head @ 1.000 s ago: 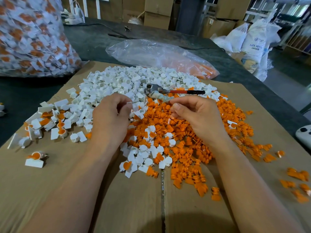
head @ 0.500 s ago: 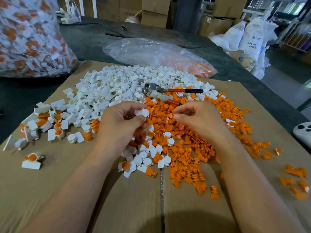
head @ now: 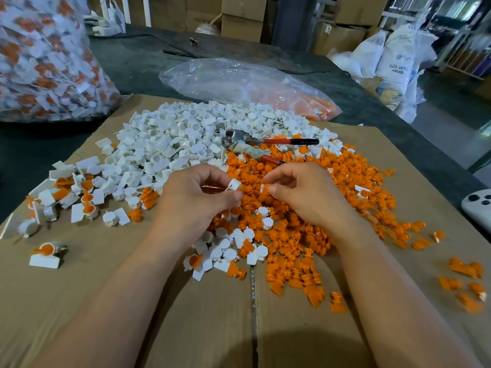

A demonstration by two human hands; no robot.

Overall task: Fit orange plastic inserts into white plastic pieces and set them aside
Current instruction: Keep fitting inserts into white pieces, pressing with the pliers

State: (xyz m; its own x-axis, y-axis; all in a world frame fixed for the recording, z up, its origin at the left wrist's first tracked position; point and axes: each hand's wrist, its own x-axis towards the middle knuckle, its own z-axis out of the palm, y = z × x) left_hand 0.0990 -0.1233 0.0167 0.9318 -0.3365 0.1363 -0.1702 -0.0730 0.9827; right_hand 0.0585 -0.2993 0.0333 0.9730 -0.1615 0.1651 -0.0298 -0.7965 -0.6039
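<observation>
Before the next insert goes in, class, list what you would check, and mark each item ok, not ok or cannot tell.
1. Grip of the left hand on the white piece: ok.
2. An orange insert in the right hand: cannot tell, curled fingers hide the pinch.
3. Insert seated in the white piece: not ok, the hands are apart.
4. The pliers away from both hands: ok, lying farther back on the pile.
5. The finished pieces gathered at the left of the cardboard: ok.

I see one view, a wide-angle camera on the person's head, facing forward and down, close above the left hand point(head: 194, 200) and right hand point(head: 308, 200), cardboard sheet point(head: 93, 248) beneath, stacked boxes point(head: 240, 19) far at 12 o'clock
</observation>
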